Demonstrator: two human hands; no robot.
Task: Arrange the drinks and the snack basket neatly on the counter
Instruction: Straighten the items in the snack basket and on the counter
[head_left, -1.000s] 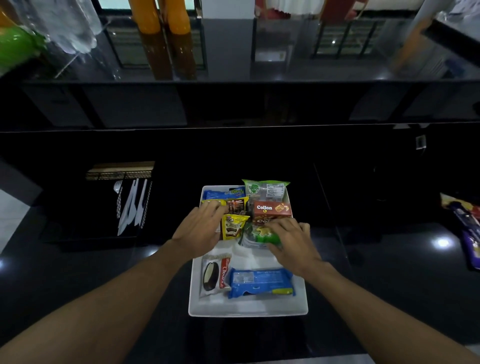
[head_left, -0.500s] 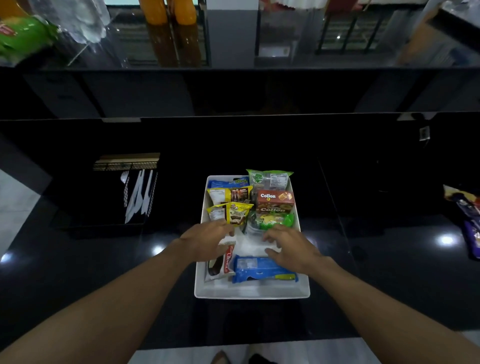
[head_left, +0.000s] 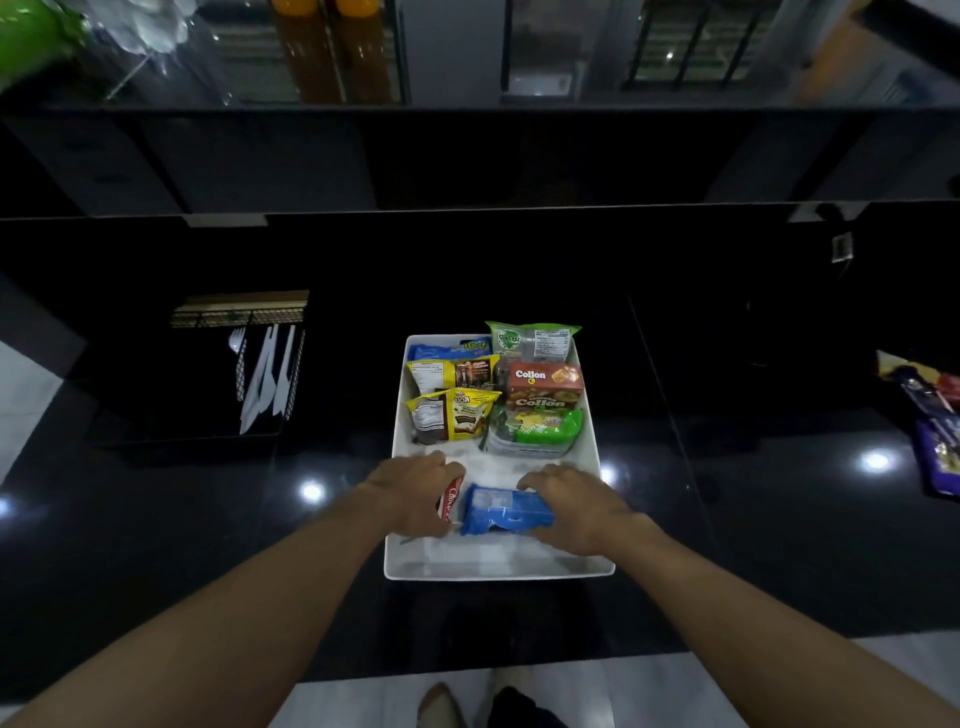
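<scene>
We rest both hands in the near end of the white rectangular plastic snack basket (head_left: 589, 457) on the glossy black table (head_left: 779, 493); the left hand (head_left: 415, 493) lies loosely curled over the red-and-white wrapper (head_left: 451, 503), and the right hand (head_left: 571, 506) grips the blue crinkly packet (head_left: 506, 512), whose long axis runs crosswise between them

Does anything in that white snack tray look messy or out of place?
Mostly tidy. Only the blue packet at the near end of the white tray lies slightly askew, between the left hand and right hand.
</scene>
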